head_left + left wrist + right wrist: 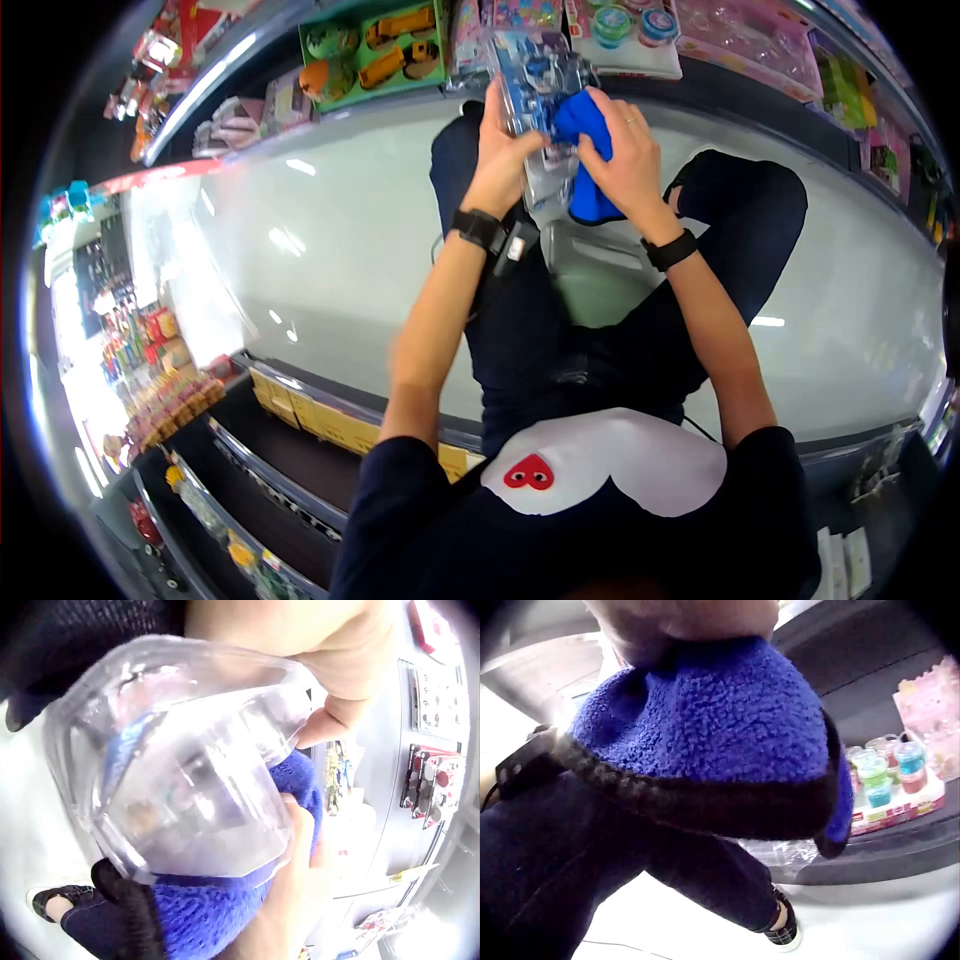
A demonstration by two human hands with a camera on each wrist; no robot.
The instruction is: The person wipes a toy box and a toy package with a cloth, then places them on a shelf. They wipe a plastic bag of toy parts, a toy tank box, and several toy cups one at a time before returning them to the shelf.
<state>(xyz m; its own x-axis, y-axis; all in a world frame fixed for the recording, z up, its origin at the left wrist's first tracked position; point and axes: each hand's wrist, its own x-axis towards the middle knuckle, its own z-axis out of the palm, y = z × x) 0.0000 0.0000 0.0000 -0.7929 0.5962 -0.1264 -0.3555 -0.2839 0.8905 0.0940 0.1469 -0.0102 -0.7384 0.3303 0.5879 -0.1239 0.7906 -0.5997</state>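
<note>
A clear plastic blister pack [541, 72] with blue contents stands tilted in front of the person, at the edge of the shelf. My left hand [503, 155] grips it along its left side, thumb across the front. In my right hand [630, 158] is a blue fleecy cloth [592, 200], bunched between thumb and fingers and held against the right side of the pack. Its dark border shows along the cloth [727, 712] in the right wrist view. From the left wrist, the clear shell of the pack [202, 787] hides part of the cloth.
Behind the pack, a shelf holds a green tray [345, 98] of toy vehicles and egg-shaped toys, plus a box of coloured tubs [657, 27]. Below the hands, a grey stool [600, 262] stands between the person's legs. Dark shelving [290, 400] lies at the lower left.
</note>
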